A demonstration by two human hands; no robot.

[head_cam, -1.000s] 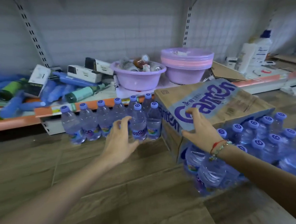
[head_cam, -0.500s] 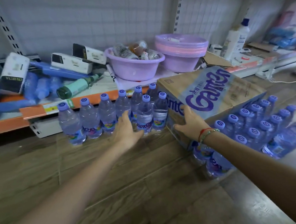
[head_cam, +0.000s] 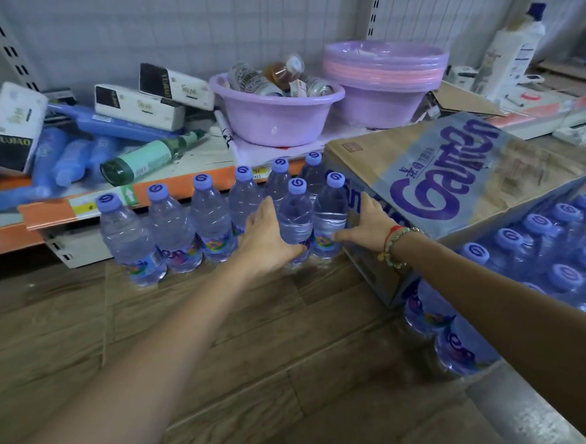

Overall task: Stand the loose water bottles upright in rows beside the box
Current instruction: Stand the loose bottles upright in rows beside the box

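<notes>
- The cardboard box (head_cam: 454,191) is marked "Ganten" in large purple letters on a grey-blue band, with smaller characters above that cannot be read.
- The boxes of tissues (head_cam: 14,127) on the shelf (head_cam: 180,189) are marked "YUJIAO" on their black ends.
- A spiral mark is printed on each purple cap; coloured labels are wrapped round the lower part of the water bottles (head_cam: 212,223).
- The bottles are stood upright on the wooden floor (head_cam: 223,346), just left of the box and in front of the shelf edge: six in the back row, two in a second row in front.
- Against the frame half a second earlier, the right hand (head_cam: 367,224) has been taken off the face of the box and brought to the front bottle (head_cam: 329,216) beside the box.
- The left hand (head_cam: 268,240) has been moved rightward onto the other front bottle (head_cam: 295,221).
- Both arms are extended forward. The left hand is curled round the left side of its bottle, thumb at the base. The right hand is laid against the right side of its bottle, thumb stretched across the label; beaded and red bracelets (head_cam: 394,241) are worn on that wrist.
- More capped bottles (head_cam: 560,239) are packed beside and under the box at right.
</notes>
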